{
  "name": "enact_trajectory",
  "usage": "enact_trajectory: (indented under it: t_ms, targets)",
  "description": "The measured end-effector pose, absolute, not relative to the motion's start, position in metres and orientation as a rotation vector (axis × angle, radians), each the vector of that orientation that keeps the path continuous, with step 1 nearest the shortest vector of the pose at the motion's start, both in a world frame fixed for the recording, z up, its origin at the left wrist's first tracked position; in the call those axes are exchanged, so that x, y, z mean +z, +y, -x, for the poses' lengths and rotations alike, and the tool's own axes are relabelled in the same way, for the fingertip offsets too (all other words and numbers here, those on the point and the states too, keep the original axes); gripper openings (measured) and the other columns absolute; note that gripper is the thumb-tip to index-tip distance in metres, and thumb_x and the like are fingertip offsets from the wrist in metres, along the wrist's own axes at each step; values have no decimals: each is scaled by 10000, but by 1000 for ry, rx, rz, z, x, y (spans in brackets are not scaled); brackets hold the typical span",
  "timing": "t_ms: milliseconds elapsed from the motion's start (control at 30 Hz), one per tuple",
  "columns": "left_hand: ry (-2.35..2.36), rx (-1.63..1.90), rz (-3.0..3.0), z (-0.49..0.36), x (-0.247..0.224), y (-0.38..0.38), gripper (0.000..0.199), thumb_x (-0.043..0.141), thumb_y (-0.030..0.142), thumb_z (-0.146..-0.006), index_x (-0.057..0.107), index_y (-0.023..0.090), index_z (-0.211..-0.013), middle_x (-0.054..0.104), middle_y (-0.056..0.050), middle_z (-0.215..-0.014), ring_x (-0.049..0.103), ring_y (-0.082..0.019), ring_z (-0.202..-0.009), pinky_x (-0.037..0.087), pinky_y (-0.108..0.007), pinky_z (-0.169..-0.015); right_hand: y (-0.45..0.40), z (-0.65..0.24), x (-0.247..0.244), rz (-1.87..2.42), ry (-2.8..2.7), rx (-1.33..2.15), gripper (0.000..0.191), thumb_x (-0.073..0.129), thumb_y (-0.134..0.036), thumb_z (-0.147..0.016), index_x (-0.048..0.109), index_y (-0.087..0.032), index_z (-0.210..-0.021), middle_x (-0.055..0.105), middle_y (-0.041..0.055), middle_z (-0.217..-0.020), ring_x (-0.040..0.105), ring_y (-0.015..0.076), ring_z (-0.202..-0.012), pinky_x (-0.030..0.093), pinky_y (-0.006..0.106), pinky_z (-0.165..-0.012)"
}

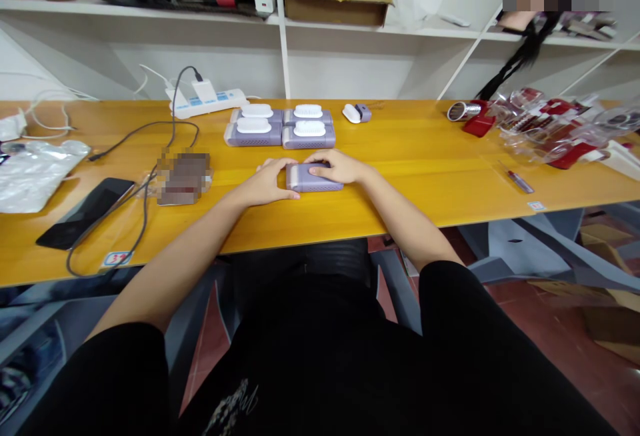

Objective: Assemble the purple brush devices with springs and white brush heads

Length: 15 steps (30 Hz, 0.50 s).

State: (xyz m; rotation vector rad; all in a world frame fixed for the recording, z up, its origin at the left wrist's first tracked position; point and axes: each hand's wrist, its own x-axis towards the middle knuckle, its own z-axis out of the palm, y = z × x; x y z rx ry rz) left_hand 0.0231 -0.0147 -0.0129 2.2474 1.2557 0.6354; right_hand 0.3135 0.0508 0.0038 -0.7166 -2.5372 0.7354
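Note:
A lavender plastic device (316, 179) with a silver end lies flat on the yellow wooden table (425, 189), close to the front edge. My right hand (335, 167) sits over its top, fingers curled around it. My left hand (270, 183) grips the silver end from the left, its fingertips reaching along the near side. Beyond my hands, several similar lavender units with white tops (283, 126) stand in a tight block. A smaller lavender piece joined to a white cap (357, 113) lies to their right.
A white power strip (206, 103) with a dark cable (173, 136) sits back left, near a black phone (85, 213) and a plastic bag (35, 176). A blurred flat object (183, 179) lies left of my hands. Red-and-clear packaging (545, 129) and a small screwdriver (517, 181) lie right. White shelves hold a cardboard box (336, 0).

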Motion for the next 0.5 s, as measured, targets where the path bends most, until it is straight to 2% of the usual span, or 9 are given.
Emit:
enact_trajectory:
  t_ms: [300,500]
  targets:
    - [1199,679,-2248,-23,-20,-12,1082,982,687,-733,609,257,-1654,647,-174,-1693,567,-462,-1588,389,-644,-1376,51,-310,1,722,-2475,784,467,709,-534,-1046,843,-171,-1309,863,132,-1330,784,304,-1217,574,453,-1128]
    - [1185,693,-2275,-28,-19,-16,1060,933,704,-784,592,240,-1673,634,-170,-1719,560,-463,-1601,383,-646,-1386,50,-307,0,736,-2420,815,448,736,-537,-1013,842,-190,-1275,877,123,-1288,796,311,-1174,579,472,-1113]
